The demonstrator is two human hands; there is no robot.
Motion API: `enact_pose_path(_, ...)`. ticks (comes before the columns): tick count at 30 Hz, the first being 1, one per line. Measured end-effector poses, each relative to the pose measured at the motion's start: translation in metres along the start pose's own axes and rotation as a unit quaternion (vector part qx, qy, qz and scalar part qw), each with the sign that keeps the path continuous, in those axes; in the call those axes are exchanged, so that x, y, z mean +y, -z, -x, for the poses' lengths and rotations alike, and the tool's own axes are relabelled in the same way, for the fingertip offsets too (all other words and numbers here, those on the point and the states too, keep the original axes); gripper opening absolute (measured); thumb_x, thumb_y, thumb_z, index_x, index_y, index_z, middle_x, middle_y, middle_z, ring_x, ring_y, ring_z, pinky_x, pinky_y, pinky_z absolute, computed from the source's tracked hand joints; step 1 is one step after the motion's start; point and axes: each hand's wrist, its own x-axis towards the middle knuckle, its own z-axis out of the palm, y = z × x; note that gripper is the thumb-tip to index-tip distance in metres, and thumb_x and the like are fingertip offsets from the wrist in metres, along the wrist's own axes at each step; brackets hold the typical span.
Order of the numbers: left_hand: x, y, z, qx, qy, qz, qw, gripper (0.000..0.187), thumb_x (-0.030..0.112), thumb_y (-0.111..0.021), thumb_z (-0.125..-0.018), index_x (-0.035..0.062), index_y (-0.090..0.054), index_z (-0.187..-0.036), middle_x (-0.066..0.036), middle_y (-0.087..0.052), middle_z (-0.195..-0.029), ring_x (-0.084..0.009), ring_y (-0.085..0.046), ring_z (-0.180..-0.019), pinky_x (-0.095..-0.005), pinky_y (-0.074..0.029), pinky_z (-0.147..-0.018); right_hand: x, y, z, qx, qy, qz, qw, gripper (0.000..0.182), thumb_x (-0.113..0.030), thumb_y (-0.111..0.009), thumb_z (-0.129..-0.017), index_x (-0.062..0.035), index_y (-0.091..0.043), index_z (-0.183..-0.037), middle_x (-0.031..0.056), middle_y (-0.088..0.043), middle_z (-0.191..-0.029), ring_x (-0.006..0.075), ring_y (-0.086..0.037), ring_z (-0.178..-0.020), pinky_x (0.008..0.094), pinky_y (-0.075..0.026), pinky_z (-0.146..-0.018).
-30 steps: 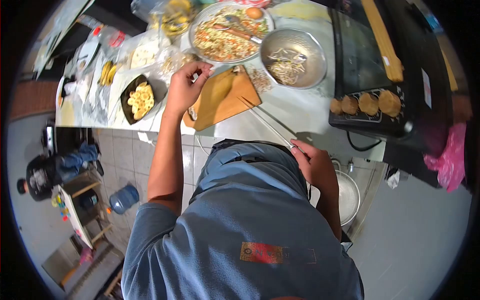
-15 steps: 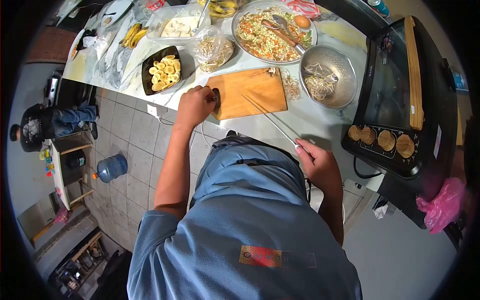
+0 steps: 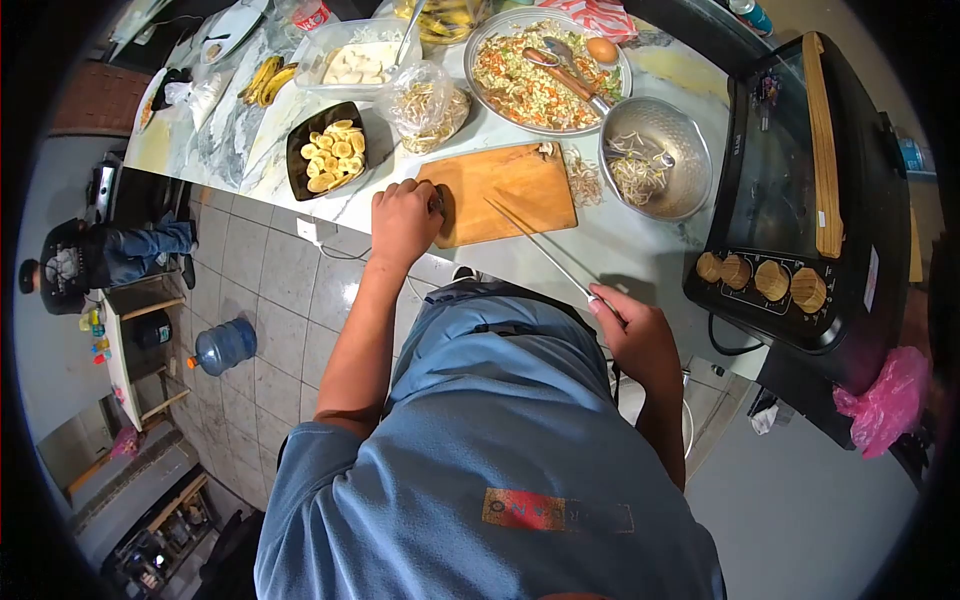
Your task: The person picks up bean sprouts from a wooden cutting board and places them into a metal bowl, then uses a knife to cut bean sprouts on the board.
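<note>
My left hand (image 3: 405, 222) is closed on a small dark item (image 3: 438, 200) at the left edge of the wooden cutting board (image 3: 530, 185); what the item is I cannot make out. In my right hand (image 3: 635, 330), near the counter's front edge, is the handle of a long knife (image 3: 550, 250), whose blade points up and left over the board. A small pale and dark scrap (image 3: 546, 149) lies at the board's top edge. Bean sprouts (image 3: 582, 178) are scattered just right of the board.
Behind the board stand a bag of sprouts (image 3: 425, 110), a tray of chopped vegetables (image 3: 478, 85) and a metal bowl (image 3: 695, 165). Banana slices fill a black bowl (image 3: 296, 165) at left. A black oven (image 3: 770, 190) stands right. A person (image 3: 90, 250) is far left.
My left hand has shifted slightly right and down in the view. The board's upper edge appears a little lower. My right hand and the knife have hardly moved.
</note>
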Motion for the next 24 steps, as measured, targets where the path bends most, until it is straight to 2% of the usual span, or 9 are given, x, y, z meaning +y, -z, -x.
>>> enact_pose_path(3,0.002,0.002,-0.001,0.001,-0.012,-0.001,1.0,0.02,0.019,-0.072,-0.073,0.0111,-0.073,-0.091,-0.008,-0.069,-0.095,-0.0299,-0.063,-0.095,-0.0441,-0.047,-0.085,-0.001,-0.001,0.002,-0.013,-0.035,0.003,0.999,0.034,-0.024,-0.066,-0.096,-0.0044,-0.07,-0.124,0.0111,-0.066,-0.069,0.0118,-0.056,-0.057,0.029,-0.046,-0.058)
enact_pose_path(10,-0.002,0.001,-0.002,0.001,-0.027,0.007,1.0,0.02,0.019,-0.075,-0.071,0.0114,-0.072,-0.089,-0.008,-0.065,-0.101,-0.0296,-0.06,-0.101,-0.0438,-0.046,-0.086,-0.004,-0.004,0.003,-0.009,-0.03,0.015,0.999,0.033,-0.024,-0.066,-0.096,-0.0064,-0.07,-0.124,0.0113,-0.067,-0.069,0.0128,-0.058,-0.057,0.0293,-0.046,-0.058)
enact_pose_path(12,-0.004,-0.005,-0.002,0.015,-0.03,0.015,0.999,0.021,0.018,-0.075,-0.071,0.0113,-0.073,-0.09,-0.008,-0.065,-0.101,-0.0297,-0.06,-0.101,-0.0439,-0.046,-0.087,-0.011,-0.003,0.004,-0.021,-0.077,0.008,0.997,0.033,-0.032,-0.068,-0.094,-0.0104,-0.073,-0.118,0.0213,-0.071,-0.091,0.0364,-0.072,-0.083,0.0387,-0.055,-0.076)
enact_pose_path(14,-0.006,-0.007,-0.002,0.03,-0.033,0.023,0.999,0.021,0.018,-0.074,-0.071,0.0113,-0.073,-0.09,-0.008,-0.065,-0.101,-0.0298,-0.059,-0.101,-0.0439,-0.046,-0.088,-0.008,-0.005,0.004,-0.017,-0.07,0.01,0.997,0.033,-0.032,-0.068,-0.094,-0.0106,-0.073,-0.118,0.0212,-0.071,-0.09,0.0363,-0.072,-0.083,0.0388,-0.055,-0.076)
enact_pose_path(19,-0.009,-0.007,-0.003,-0.006,-0.005,0.063,0.998,0.019,0.015,-0.073,-0.074,0.0104,-0.072,-0.093,-0.009,-0.065,-0.101,-0.031,-0.059,-0.101,-0.0444,-0.045,-0.09,-0.009,-0.006,0.004,-0.013,-0.074,0.005,0.997,0.033,-0.032,-0.068,-0.094,-0.0107,-0.072,-0.119,0.0211,-0.072,-0.09,0.0362,-0.072,-0.083,0.0387,-0.054,-0.076)
enact_pose_path(21,-0.01,-0.007,-0.004,-0.006,-0.003,0.068,0.998,0.018,0.015,-0.073,-0.075,0.0099,-0.072,-0.092,-0.01,-0.065,-0.099,-0.0314,-0.06,-0.099,-0.0446,-0.045,-0.089,-0.004,-0.007,0.005,-0.007,-0.037,0.011,0.999,0.034,-0.024,-0.066,-0.096,-0.0066,-0.07,-0.125,0.0092,-0.064,-0.067,0.0113,-0.058,-0.058,0.0286,-0.046,-0.059)
enact_pose_path(23,-0.01,-0.004,-0.005,-0.007,-0.001,0.072,0.997,0.017,0.015,-0.072,-0.075,0.0094,-0.072,-0.092,-0.01,-0.066,-0.097,-0.0319,-0.061,-0.097,-0.0447,-0.045,-0.088,-0.006,-0.006,0.005,-0.007,-0.04,0.01,0.999,0.034,-0.024,-0.066,-0.096,-0.0068,-0.07,-0.125,0.0091,-0.064,-0.067,0.0114,-0.058,-0.058,0.0286,-0.046,-0.059)
enact_pose_path(24,-0.009,0.0,-0.004,0.025,-0.021,0.086,0.996,0.017,0.014,-0.072,-0.077,0.0079,-0.071,-0.092,-0.01,-0.068,-0.094,-0.0323,-0.063,-0.093,-0.0442,-0.047,-0.085,-0.007,-0.006,0.005,-0.008,-0.044,0.01,0.999,0.034,-0.024,-0.066,-0.096,-0.0069,-0.07,-0.125,0.0089,-0.064,-0.067,0.0114,-0.058,-0.058,0.0286,-0.046,-0.059)
